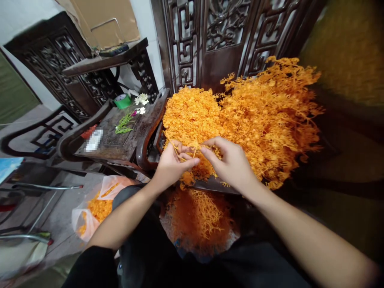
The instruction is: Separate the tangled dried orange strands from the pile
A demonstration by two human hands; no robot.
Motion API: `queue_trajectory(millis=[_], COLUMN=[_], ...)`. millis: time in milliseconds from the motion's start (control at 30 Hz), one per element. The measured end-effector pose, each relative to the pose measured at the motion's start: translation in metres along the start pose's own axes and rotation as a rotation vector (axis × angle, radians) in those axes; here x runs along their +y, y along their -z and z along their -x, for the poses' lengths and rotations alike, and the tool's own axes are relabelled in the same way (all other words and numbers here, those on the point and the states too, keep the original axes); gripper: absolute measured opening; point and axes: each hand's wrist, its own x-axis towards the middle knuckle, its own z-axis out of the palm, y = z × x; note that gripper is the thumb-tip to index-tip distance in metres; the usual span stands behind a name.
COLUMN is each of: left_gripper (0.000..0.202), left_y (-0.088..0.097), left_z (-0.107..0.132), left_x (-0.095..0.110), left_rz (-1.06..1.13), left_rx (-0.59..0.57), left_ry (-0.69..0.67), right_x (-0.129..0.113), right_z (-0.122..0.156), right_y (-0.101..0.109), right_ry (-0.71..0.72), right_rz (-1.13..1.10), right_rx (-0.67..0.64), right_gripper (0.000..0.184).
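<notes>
A big heap of orange artificial sprigs lies on a dark wooden chair seat in front of me. My left hand pinches a thin orange sprig stem at the heap's near edge. My right hand is curled, its fingertips closed on the same clump of orange sprigs beside the left hand. More orange sprigs lie below the seat, between my knees.
A dark side table at the left carries green stems, small white flowers and a green tape roll. A plastic bag of orange bits lies on the floor. A carved wooden screen stands behind the chair.
</notes>
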Motion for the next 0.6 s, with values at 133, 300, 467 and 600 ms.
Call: queue_trajectory(millis=[133,300,467,600], left_gripper=[0.055,0.060,0.064,0.062], left_y=[0.016,0.024,0.031,0.041], left_z=[-0.002,0.004,0.012,0.007], left_x=[0.008,0.014,0.015,0.008], left_rz=[0.127,0.143,0.223,0.230], left_rx=[-0.017,-0.048,-0.118,-0.031], left_ry=[0.010,0.075,0.189,0.154], right_x=[-0.002,0.001,0.032,0.031], right_z=[-0.010,-0.017,-0.039,-0.036], right_y=[-0.003,-0.018,-0.005,0.003], right_ry=[-0.046,-0.104,-0.481,-0.478], right_rz=[-0.124,-0.170,-0.401,-0.450], right_rx=[-0.076,-0.071,0.346,-0.003], right_gripper=[0.016,0.020,0.026,0.023])
